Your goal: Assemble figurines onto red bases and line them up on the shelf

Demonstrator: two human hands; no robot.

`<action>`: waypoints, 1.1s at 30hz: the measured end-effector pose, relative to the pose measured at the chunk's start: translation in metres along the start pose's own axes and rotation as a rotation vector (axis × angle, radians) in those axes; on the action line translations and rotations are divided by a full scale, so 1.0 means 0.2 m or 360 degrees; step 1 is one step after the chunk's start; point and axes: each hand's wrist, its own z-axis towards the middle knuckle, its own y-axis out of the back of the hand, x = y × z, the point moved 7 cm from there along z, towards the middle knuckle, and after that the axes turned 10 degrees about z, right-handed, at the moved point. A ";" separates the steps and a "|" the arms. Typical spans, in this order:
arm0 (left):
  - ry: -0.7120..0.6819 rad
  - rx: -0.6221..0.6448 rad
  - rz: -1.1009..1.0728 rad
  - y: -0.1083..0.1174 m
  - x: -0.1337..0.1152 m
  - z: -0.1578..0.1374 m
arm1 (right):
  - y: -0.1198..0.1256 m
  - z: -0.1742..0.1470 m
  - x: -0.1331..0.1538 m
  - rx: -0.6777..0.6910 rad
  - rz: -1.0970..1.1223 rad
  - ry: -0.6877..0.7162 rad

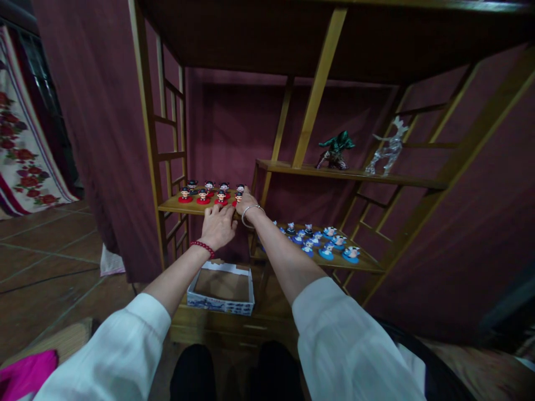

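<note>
Two rows of small dark-haired figurines on round bases, several of them red, stand on the left wooden shelf (175, 207). My right hand (246, 201), with a silver bangle at the wrist, reaches the right end of the rows. Its fingers close around the front-row end figurine (238, 196), which they partly hide. Just left of it, my left hand (218, 227) is at the shelf's front edge, fingers bent and apart, tips close to the base of a front-row figurine (220, 196). A red beaded bracelet circles that wrist. Nothing shows in the left hand.
An open cardboard box (221, 287) sits below, on the cabinet. Several blue-based figurines (326, 250) stand on the lower right shelf. Above them, a green crouching statue (336, 149) and a clear deer figure (388, 147) occupy another shelf. Upright wooden posts (320, 83) divide the unit.
</note>
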 end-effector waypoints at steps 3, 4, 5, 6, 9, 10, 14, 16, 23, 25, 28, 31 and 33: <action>-0.0018 -0.0016 0.0018 0.00 0.00 -0.01 | -0.01 0.01 0.00 0.0008 -0.0016 0.0003; -0.0026 -0.0017 0.0022 -0.01 0.00 -0.01 | -0.01 0.01 0.00 0.0010 -0.0023 0.0006; -0.0034 -0.0014 0.0026 -0.01 0.00 -0.01 | -0.01 0.02 0.00 0.0008 -0.0031 0.0013; -0.0046 -0.0009 0.0031 -0.01 0.00 -0.01 | -0.01 0.02 -0.01 0.0005 -0.0038 0.0021; -0.0079 0.0000 0.0054 -0.01 0.00 -0.01 | -0.02 0.03 -0.01 0.0001 -0.0058 0.0043; -0.0086 0.0001 0.0062 -0.01 0.00 -0.01 | -0.02 0.03 -0.01 0.0005 -0.0061 0.0046; -0.0101 0.0002 0.0084 -0.02 0.00 -0.02 | -0.02 0.03 -0.01 0.0025 -0.0064 0.0065; -0.0115 -0.0010 0.0089 -0.02 -0.01 -0.02 | -0.02 0.04 -0.01 0.0024 -0.0066 0.0071; -0.0124 -0.0015 0.0089 -0.02 -0.01 -0.02 | -0.01 0.02 -0.01 0.0006 -0.0080 0.0131; -0.0126 -0.0006 0.0087 -0.02 -0.01 -0.02 | -0.01 0.01 0.00 -0.0007 -0.0095 0.0127; -0.0124 0.0014 0.0085 -0.01 -0.01 -0.02 | 0.00 0.01 0.00 -0.0011 -0.0099 0.0117; -0.0121 0.0032 0.0091 -0.02 -0.01 -0.02 | 0.01 0.00 0.01 -0.0026 -0.0086 0.0105; -0.0128 0.0044 0.0096 -0.02 -0.01 -0.02 | 0.01 0.00 0.01 -0.0040 -0.0080 0.0104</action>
